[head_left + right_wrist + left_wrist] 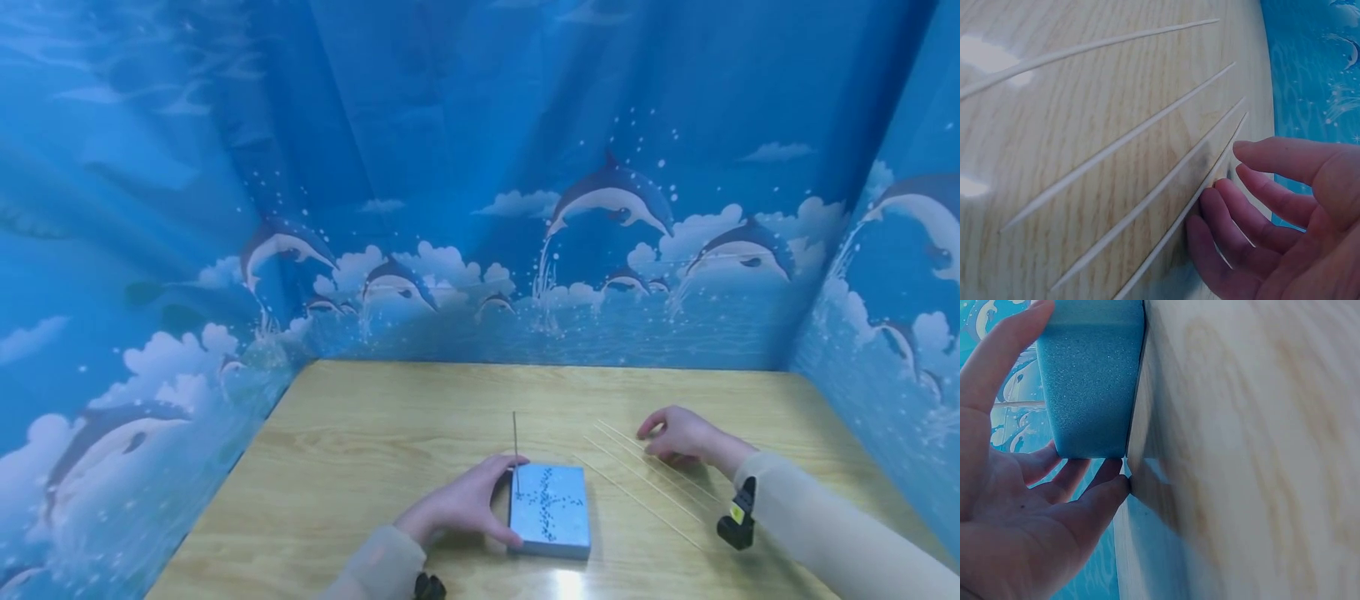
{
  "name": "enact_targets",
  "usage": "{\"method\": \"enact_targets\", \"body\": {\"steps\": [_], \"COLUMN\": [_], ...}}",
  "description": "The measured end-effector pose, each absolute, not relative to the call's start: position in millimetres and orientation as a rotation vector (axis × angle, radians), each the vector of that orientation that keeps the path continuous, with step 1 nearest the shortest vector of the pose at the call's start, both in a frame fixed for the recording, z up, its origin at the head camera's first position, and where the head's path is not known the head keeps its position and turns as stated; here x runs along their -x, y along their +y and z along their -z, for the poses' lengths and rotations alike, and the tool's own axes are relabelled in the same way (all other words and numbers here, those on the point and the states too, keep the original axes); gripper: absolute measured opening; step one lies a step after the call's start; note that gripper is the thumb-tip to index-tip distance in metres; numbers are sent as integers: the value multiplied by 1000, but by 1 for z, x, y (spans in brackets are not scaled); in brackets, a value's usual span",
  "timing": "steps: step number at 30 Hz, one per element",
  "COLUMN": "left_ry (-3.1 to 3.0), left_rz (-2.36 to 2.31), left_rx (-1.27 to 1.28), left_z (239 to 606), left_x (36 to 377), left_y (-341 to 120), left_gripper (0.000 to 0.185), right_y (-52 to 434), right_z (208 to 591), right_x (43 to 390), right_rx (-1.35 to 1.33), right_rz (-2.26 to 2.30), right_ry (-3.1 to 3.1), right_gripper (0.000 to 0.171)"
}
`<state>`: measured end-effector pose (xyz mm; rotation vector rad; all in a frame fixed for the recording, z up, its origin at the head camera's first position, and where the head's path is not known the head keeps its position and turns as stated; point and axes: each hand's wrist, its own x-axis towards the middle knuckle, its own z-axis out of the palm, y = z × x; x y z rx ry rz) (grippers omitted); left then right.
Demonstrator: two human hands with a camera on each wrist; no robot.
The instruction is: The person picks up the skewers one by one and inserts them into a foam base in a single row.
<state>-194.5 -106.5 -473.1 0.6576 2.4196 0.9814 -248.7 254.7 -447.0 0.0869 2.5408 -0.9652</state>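
Now gripping the blue block (551, 512), near six o'clock in the head view, with left hand (467, 503), presumably for steadiness; poised at its two o'clock with right hand (682, 437) loosely bent, low beside flat-lying sticks (1110, 150).

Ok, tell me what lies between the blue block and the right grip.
In the head view, several thin, pale sticks lie on the table between the blue block and the right grip.

I see a wood-grained tabletop (390, 408) with a bright glare (568, 583) close to me; blue hangings (450, 125) enclose its far side and both flanks, printed with leaping dolphins (615, 196), white clouds (442, 265) and sea (435, 333).
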Motion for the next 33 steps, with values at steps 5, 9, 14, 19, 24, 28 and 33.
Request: {"method": "enact_targets", "body": {"steps": [5, 9, 14, 19, 24, 28, 33], "left_ry": [2421, 2417, 2419, 2417, 2417, 2412, 2413], "left_rz": [-974, -984, -995, -994, -999, -1010, -1002], "left_rx": [-650, -644, -647, -650, -632, -630, -655], "left_z": [473, 474, 475, 476, 474, 474, 474], "left_x": [194, 195, 196, 196, 195, 195, 195], "left_y": [-106, -107, -107, -107, -106, -106, -107], "left_gripper": [105, 105, 106, 107, 105, 105, 106], "right_y": [251, 248, 247, 246, 246, 246, 247], "right_z": [447, 448, 449, 451, 452, 452, 452], "right_x": [248, 248, 248, 249, 250, 250, 251], "right_rx": [-87, -80, -87, -77, -56, -55, -54], "right_rz": [914, 887, 877, 868, 858, 843, 847], "right_ry": [2568, 2586, 2595, 2600, 2599, 2592, 2578], "right_gripper": [30, 27, 23, 23, 23, 24, 25]}}
